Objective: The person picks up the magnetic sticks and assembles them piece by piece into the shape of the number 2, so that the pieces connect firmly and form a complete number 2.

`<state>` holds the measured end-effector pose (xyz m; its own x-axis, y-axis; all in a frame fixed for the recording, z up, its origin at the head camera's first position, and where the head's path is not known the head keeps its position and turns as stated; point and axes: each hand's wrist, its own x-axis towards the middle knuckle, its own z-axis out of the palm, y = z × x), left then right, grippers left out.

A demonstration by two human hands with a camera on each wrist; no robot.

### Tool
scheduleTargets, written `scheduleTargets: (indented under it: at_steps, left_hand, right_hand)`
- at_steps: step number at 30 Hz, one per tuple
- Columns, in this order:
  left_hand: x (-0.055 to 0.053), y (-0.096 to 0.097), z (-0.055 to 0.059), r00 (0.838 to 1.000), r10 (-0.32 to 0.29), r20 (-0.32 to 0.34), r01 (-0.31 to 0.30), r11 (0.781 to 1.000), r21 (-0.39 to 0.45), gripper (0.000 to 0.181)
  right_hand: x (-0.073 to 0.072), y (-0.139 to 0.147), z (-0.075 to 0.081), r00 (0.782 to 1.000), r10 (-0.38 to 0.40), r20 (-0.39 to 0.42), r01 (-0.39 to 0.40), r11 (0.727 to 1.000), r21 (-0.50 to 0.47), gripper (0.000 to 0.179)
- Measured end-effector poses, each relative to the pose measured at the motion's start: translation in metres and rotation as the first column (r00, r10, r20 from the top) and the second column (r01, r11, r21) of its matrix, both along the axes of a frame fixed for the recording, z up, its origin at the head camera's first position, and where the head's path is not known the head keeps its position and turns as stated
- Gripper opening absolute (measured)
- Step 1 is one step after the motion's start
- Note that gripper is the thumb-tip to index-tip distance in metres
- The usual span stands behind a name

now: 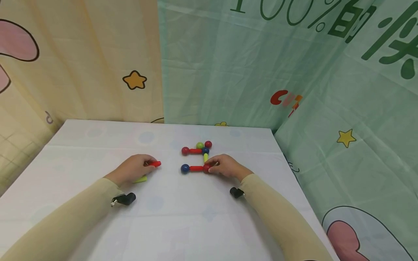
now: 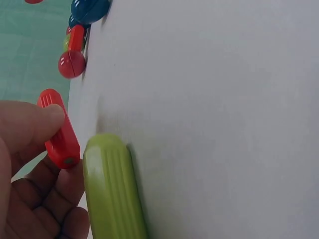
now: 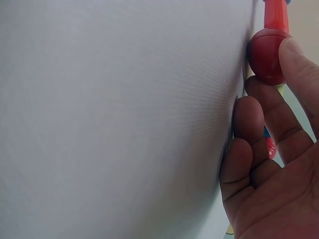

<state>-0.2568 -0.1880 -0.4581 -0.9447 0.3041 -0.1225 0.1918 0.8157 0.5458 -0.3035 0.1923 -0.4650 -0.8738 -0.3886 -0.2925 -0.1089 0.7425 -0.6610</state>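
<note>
My left hand (image 1: 137, 168) pinches a short red rod (image 2: 61, 134) between thumb and fingers, held out over the white table. Beside that hand a yellow-green rod (image 2: 113, 186) lies on the cloth, partly hidden by the hand in the head view. With thumb and fingertips, my right hand (image 1: 228, 166) grips a red ball (image 3: 266, 56) at the near right corner of a ball-and-rod figure. From this ball a red rod (image 1: 196, 168) runs left to a blue ball (image 1: 185, 169). A yellow-green rod (image 1: 205, 157) leads away to another blue ball (image 1: 205, 150).
At the figure's far side a second red rod (image 1: 196, 151) joins that blue ball to a red ball (image 1: 185, 150) on the left. A green ball (image 1: 200, 145) and another red ball (image 1: 208, 144) sit just behind. Printed curtains (image 1: 215, 72) hang beyond the white table (image 1: 169, 224).
</note>
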Motion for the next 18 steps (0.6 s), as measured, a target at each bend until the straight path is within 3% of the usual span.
scheduleTargets:
  at_steps: [18]
  left_hand:
    - [0.012, 0.046, 0.003, 0.996, 0.058, 0.066, -0.067, 0.989, 0.130, 0.034]
  right_hand:
    - [-0.004, -0.007, 0.002, 1.000, -0.002, 0.003, 0.002, 1.000, 0.023, 0.033]
